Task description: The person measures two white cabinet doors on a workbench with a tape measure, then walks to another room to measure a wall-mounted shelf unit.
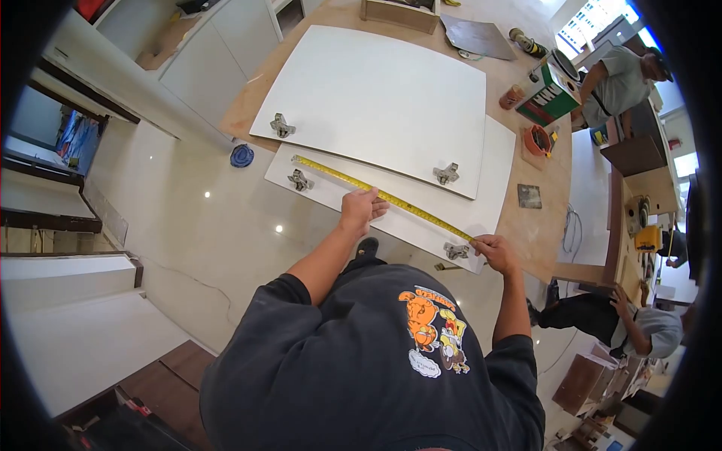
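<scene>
A yellow tape measure (423, 213) is stretched slantwise over the lower white door panel (342, 183). My left hand (363, 209) is closed on the blade partway along, its thumb near the tape's upper edge. At the right end my right hand (494, 252) grips the tape; its case, if there, is hidden by the fingers. The lower panel carries a metal hinge (300, 180) near its left end and another hinge (456, 250) beside my right hand. A second white panel (383, 105) overlaps it behind, with two hinges along its near edge.
The panels lie on a wooden worktable (538, 225). On its right stand a green-and-white can (547, 98) and a red-orange container (537, 140). A wooden box (402, 15) is at the back. A blue roll (241, 155) lies on the floor. Other people work at right.
</scene>
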{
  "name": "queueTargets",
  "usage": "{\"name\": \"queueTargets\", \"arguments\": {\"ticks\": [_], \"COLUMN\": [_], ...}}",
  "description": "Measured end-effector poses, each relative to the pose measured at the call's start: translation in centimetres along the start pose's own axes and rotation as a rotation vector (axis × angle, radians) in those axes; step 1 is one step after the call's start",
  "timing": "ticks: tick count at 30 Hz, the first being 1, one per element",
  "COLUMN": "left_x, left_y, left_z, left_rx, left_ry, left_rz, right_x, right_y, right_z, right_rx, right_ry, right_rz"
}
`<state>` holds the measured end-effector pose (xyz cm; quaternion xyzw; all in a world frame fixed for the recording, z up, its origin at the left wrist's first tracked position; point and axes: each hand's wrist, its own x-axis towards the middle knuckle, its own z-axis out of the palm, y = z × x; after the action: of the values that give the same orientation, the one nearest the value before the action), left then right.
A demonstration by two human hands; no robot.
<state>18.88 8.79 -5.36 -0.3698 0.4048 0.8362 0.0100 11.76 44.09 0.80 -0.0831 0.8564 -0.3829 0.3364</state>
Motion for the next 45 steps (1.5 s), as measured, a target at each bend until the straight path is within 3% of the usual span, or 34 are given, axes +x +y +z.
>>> {"name": "queueTargets", "arguments": {"ticks": [18, 21, 30, 36, 40, 41, 42, 45], "left_x": [2.1, 2.1, 2.3, 2.3, 6.4, 4.5, 5.6, 3.3], "left_y": [2.6, 2.9, 3.2, 3.7, 2.2, 3.0, 2.8, 3.5], "left_z": [-2.9, -2.6, -2.8, -3.4, -8.4, -5.7, -7.4, -5.3], "left_rx": [0.134, 0.175, 0.228, 0.267, 0.138, 0.307, 0.336, 0.483], "left_ry": [0.310, 0.345, 0.381, 0.324, 0.131, 0.270, 0.211, 0.285], "left_rz": [-0.045, -0.063, -0.121, -0.184, -0.254, -0.227, -0.259, -0.238], "right_x": [5.5, 4.2, 0.5, -0.3, -2.1, -1.7, -1.8, -1.6], "right_y": [-0.5, -0.4, 5.8, 7.9, 5.4, 7.3, 7.2, 7.9], "right_z": [2.3, 1.3, 0.1, -0.9, -2.5, -2.3, -2.4, -1.9], "right_rx": [-0.023, -0.135, -0.155, -0.013, -0.226, -0.124, -0.154, -0.077], "right_ry": [-0.205, -0.110, 0.218, 0.199, 0.166, 0.148, 0.131, 0.085], "right_rz": [-0.076, -0.009, -0.228, -0.122, -0.137, -0.190, -0.189, -0.095]}}
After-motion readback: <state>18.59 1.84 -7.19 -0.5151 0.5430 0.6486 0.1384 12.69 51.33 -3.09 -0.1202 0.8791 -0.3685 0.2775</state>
